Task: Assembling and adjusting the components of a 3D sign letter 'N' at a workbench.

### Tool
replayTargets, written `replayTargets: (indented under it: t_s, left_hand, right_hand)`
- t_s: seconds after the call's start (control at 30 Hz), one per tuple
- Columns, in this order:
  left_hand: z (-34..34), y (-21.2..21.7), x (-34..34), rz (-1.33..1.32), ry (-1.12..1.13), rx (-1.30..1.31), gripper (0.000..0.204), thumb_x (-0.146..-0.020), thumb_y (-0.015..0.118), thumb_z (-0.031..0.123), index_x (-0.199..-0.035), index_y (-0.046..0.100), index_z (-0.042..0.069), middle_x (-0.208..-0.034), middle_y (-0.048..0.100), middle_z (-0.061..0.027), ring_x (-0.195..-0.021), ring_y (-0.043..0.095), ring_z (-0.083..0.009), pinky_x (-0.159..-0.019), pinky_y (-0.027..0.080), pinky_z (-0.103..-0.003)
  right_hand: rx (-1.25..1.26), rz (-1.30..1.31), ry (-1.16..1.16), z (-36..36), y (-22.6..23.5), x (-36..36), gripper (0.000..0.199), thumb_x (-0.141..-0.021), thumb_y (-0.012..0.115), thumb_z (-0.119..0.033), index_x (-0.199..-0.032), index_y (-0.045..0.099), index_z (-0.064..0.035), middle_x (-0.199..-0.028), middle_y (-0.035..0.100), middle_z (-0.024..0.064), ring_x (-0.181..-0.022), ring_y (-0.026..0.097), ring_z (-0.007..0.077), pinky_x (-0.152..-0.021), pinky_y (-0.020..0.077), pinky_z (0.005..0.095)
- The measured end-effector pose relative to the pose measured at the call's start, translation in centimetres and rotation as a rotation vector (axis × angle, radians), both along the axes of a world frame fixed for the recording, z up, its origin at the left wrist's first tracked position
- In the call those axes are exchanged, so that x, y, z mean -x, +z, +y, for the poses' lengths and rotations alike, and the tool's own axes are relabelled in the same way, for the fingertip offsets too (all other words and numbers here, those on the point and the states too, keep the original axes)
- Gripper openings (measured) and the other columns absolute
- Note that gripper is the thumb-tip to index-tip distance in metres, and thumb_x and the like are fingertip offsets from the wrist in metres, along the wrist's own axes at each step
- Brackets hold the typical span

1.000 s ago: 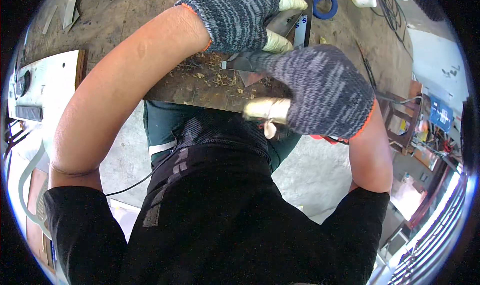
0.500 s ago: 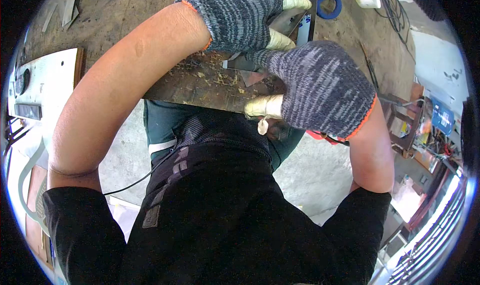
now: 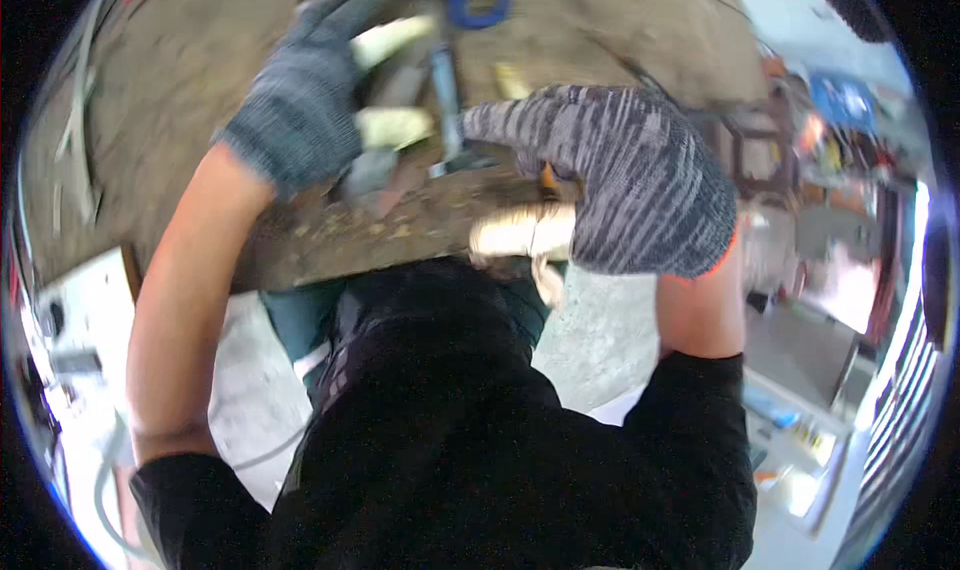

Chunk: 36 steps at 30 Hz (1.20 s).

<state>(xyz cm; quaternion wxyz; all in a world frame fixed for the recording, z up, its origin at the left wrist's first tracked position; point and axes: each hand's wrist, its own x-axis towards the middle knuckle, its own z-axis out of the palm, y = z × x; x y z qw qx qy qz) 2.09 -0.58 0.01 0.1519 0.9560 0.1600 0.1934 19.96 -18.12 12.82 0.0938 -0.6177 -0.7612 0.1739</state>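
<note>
My left hand (image 3: 305, 105), in a grey knit glove with pale wrapped fingertips, lies on the wooden bench (image 3: 200, 60). Its thumb and a finger straddle a grey metal plate (image 3: 402, 82), gripping it between them. Just right of that plate is a pale-blue and silver strip (image 3: 446, 90). My right hand (image 3: 645, 185), gloved alike, hovers at the bench's near edge. Its forefinger stretches left toward the strip's lower end, and its wrapped thumb points left below, apart from it. Nothing clearly shows in its grasp; blur hides contact. A small grey metal piece (image 3: 368, 173) sits below my left thumb.
Blue ring-shaped handles (image 3: 459, 8) lie at the far side. Thin metal strips (image 3: 78, 135) are on the bench's left. A white board (image 3: 90, 282) stands at lower left. Wooden stools (image 3: 755, 155) and a blue box (image 3: 842, 100) are off to the right.
The view has swung right, so bench items appear farther left. My left hand stays by the plate. My right hand has moved right, away from the small metal piece.
</note>
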Motion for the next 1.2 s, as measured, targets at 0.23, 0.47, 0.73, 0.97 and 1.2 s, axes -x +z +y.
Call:
replayTargets:
  t_s: [0.23,0.47,0.73,0.97,1.2]
  left_hand:
    - [-0.1,1.1,0.4,0.073,0.003,0.101,0.093,-0.070,0.075,0.063,-0.145,0.051,0.014,-0.148,0.043,-0.0247,-0.141,0.031,-0.0477,-0.119,0.022,-0.053]
    - [-0.1,0.9,0.1,0.078,-0.044,0.046,0.091,-0.068,0.080,0.055,-0.144,0.051,0.014,-0.148,0.042,-0.0276,-0.139,0.033,-0.0490,-0.118,0.025,-0.053]
    - [-0.1,0.8,0.2,0.112,-0.010,0.017,0.084,-0.072,0.076,0.055,-0.143,0.052,0.015,-0.149,0.043,-0.0236,-0.140,0.030,-0.0498,-0.118,0.024,-0.054]
    - [-0.2,0.3,0.3,0.112,0.071,-0.022,0.080,-0.073,0.076,0.058,-0.139,0.057,0.016,-0.148,0.045,-0.0213,-0.139,0.036,-0.0454,-0.116,0.032,-0.051]
    - [-0.2,0.6,0.9,0.067,0.048,-0.034,0.083,-0.075,0.076,0.057,-0.145,0.050,0.021,-0.154,0.038,-0.0224,-0.144,0.028,-0.0452,-0.119,0.025,-0.052]
  right_hand:
    - [-0.402,-0.093,-1.194,-7.8,-3.8,-12.5,0.053,-0.081,0.077,-0.049,-0.108,0.072,-0.0047,-0.097,0.073,0.0170,-0.092,0.070,0.0347,-0.084,0.0545,0.0406]
    - [-0.306,0.096,-1.588,-10.4,-7.5,-20.0,0.069,-0.082,0.066,-0.060,-0.125,0.065,-0.0062,-0.121,0.065,0.0264,-0.109,0.064,0.0380,-0.095,0.0481,0.0441]
    - [-0.171,-0.164,-1.364,-8.3,-11.0,-25.2,0.062,-0.084,0.062,-0.059,-0.119,0.066,-0.0083,-0.117,0.065,0.0275,-0.108,0.063,0.0411,-0.093,0.0469,0.0480]
    - [-0.520,0.082,-1.061,-15.2,-5.5,-18.6,0.027,-0.093,0.066,-0.016,-0.119,0.067,-0.0091,-0.111,0.067,0.0194,-0.104,0.064,0.0328,-0.089,0.0500,0.0399]
    - [-0.345,0.494,-0.803,-17.9,-2.0,-19.3,0.031,-0.096,0.064,-0.014,-0.124,0.061,-0.0011,-0.111,0.066,0.0105,-0.097,0.062,0.0219,-0.085,0.0521,0.0335]
